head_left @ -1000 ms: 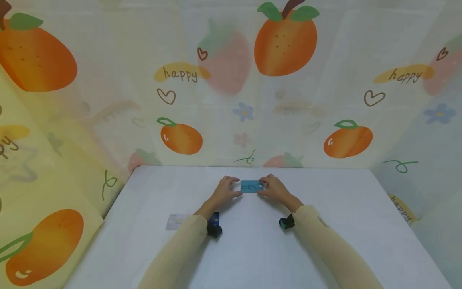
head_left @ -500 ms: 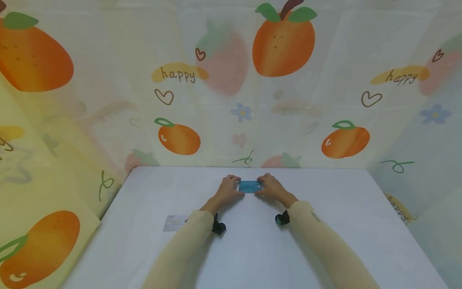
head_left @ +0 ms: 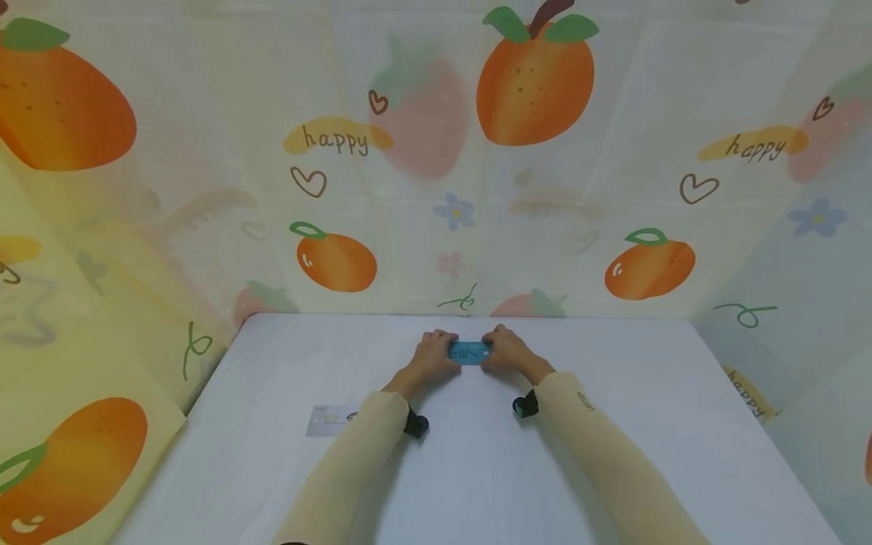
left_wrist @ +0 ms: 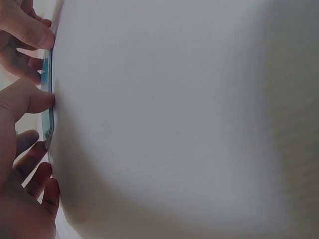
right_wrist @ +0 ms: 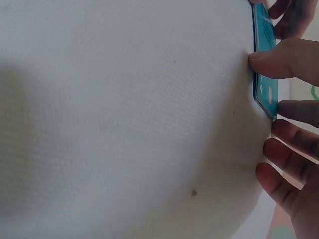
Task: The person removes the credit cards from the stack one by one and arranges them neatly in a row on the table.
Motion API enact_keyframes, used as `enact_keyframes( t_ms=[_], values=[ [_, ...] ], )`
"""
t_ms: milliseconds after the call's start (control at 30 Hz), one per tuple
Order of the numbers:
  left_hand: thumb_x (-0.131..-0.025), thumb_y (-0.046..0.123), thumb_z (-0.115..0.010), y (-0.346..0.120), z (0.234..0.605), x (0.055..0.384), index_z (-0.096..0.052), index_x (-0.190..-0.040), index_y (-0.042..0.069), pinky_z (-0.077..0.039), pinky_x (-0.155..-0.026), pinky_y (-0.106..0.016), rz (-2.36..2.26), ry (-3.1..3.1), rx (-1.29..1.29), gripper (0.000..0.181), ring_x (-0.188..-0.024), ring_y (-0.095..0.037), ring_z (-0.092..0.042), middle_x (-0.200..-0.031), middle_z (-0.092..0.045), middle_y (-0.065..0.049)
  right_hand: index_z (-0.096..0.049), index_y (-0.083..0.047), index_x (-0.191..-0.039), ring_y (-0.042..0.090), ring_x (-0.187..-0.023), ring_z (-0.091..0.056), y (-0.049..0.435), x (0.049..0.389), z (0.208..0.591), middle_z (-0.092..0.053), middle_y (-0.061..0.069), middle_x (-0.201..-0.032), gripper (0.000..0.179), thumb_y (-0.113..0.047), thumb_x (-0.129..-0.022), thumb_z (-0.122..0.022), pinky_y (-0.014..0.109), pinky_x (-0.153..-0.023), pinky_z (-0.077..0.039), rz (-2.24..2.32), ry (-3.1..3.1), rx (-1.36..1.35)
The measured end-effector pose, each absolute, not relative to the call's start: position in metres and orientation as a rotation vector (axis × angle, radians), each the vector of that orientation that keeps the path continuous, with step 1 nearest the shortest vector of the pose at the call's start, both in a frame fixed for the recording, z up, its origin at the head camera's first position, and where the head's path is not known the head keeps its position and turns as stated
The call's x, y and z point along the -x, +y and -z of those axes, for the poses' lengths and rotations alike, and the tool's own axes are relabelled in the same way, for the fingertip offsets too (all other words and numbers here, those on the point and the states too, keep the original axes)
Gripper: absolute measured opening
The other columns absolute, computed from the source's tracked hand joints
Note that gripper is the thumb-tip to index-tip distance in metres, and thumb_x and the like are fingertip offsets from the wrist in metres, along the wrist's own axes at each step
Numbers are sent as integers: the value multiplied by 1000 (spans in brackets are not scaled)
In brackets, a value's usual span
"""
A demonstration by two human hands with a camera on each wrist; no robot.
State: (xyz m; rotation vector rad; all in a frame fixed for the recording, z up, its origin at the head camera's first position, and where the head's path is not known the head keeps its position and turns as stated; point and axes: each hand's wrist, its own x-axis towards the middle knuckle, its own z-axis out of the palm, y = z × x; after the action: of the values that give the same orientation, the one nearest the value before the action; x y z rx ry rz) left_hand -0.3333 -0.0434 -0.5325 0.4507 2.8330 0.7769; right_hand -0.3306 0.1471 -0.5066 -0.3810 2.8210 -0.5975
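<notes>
A teal card [head_left: 468,353] with large "VIP" lettering lies near the far side of the table. My left hand [head_left: 436,356] pinches its left end, thumb on the near long edge and fingers at the far one. At the right end my right hand [head_left: 509,351] grips it the same way. Seen from the left wrist, the card's edge [left_wrist: 46,119] looks layered, like more than one card stacked flat. The right wrist view shows the right thumb [right_wrist: 271,59] pressed on the near edge of the teal card, with the other fingers beyond it.
A grey-silver card [head_left: 325,421] lies flat on the white table [head_left: 470,469], its right part hidden by the left sleeve [head_left: 361,462]. Fruit-printed cloth [head_left: 422,227] hangs behind the table and along both sides.
My left hand has moved right, from beside the teal card onto its left end. The right hand stays at the right end. A dark blue patch by the left wrist is now covered.
</notes>
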Motion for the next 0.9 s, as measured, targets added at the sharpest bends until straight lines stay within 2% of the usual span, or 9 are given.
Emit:
enact_keyframes(
  t_ms=[433,900],
  values=[
    [-81,29,-75,-41,527,334,-57,-133,10,-39,-103,-43,-704,2816,-431,58,-119,-26,-44,-133,-51,-11,-61,-2,-128,26,-101,-52,145,336,508,-53,16,-118,55,-18,-77,-75,43,-97,-45,573,2779,329],
    [-84,25,-74,-44,519,333,-57,-133,10,-40,-104,-43,-716,2786,-448,55,-117,-25,-44,-130,-52,-12,-61,-2,-127,25,-102,-54,148,334,507,-55,15,-118,55,-19,-77,-76,42,-97,-47,587,2793,367]
  ],
)
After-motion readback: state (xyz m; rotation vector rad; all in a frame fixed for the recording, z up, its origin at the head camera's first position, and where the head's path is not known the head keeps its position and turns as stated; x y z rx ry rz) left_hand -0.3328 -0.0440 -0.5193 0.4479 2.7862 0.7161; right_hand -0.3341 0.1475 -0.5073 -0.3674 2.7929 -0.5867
